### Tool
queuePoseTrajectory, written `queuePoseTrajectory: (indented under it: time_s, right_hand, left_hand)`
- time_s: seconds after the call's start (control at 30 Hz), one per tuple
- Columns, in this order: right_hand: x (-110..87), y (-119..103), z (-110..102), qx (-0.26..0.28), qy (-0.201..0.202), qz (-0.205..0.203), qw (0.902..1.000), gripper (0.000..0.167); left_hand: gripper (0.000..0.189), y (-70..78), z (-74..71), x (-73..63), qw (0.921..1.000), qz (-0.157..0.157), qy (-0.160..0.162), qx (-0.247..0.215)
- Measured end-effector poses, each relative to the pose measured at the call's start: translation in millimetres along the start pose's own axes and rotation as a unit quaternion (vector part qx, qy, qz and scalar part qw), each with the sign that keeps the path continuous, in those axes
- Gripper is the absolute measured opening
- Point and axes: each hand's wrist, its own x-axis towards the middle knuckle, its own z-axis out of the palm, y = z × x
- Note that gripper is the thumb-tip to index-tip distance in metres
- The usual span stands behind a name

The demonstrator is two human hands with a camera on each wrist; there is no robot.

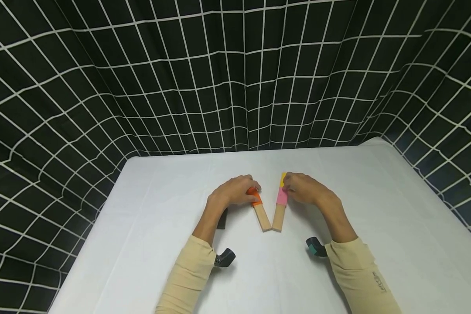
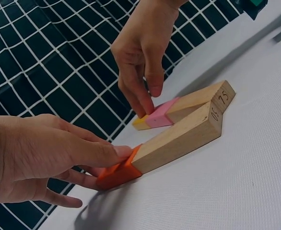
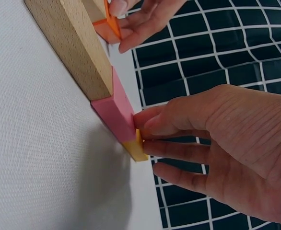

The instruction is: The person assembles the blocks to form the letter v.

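Observation:
On the white table [image 1: 259, 270] two wooden bars lie in a V, their near ends meeting. The left wooden bar [image 1: 262, 218] has an orange block [image 1: 256, 197] at its far end, and the end near me reads 50. My left hand [image 1: 235, 189] pinches that orange block between thumb and fingers. The right wooden bar [image 1: 278, 218], marked 75, continues into a pink block [image 1: 281, 198] and a yellow block [image 1: 283, 178]. Fingertips of my right hand [image 3: 227, 148] touch the pink and yellow blocks around their joint; the thumb tip stands apart in the left wrist view [image 2: 155, 88].
A dark flat piece [image 1: 222, 219] lies beside my left forearm, partly hidden by it. Black wrist mounts [image 1: 225, 258] stick out from both sleeves [image 1: 357, 261]. A black curtain [image 1: 220, 78] with a white grid encloses the table's back and sides.

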Motion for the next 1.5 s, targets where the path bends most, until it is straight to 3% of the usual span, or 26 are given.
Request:
queuePoseTrajectory:
  time_s: [0.63, 0.93, 1.13, 1.5]
  right_hand:
    - [-3.9, 2.3, -1.6, -0.002, 0.005, -0.006, 1.0000, 0.013]
    - [-4.3, 2.8, -4.2, -0.002, 0.008, -0.007, 0.9999, 0.015]
    - [-1.2, 3.0, 0.0, 0.004, 0.003, -0.014, 0.9999, 0.016]
    - [-1.8, 1.7, 0.3, 0.005, -0.004, 0.007, 1.0000, 0.015]
  left_hand:
    - [0.036, 6.7, -1.2, -0.8, 0.9999, -0.012, -0.003, 0.011]
    - [0.053, 8.9, -10.7, -2.5, 0.9997, -0.012, 0.012, 0.019]
    - [0.051, 3.7, -21.3, -21.9, 0.9992, -0.017, 0.019, 0.032]
    - [0.046, 1.6, -38.3, -68.8, 0.9958, -0.010, -0.007, 0.090]
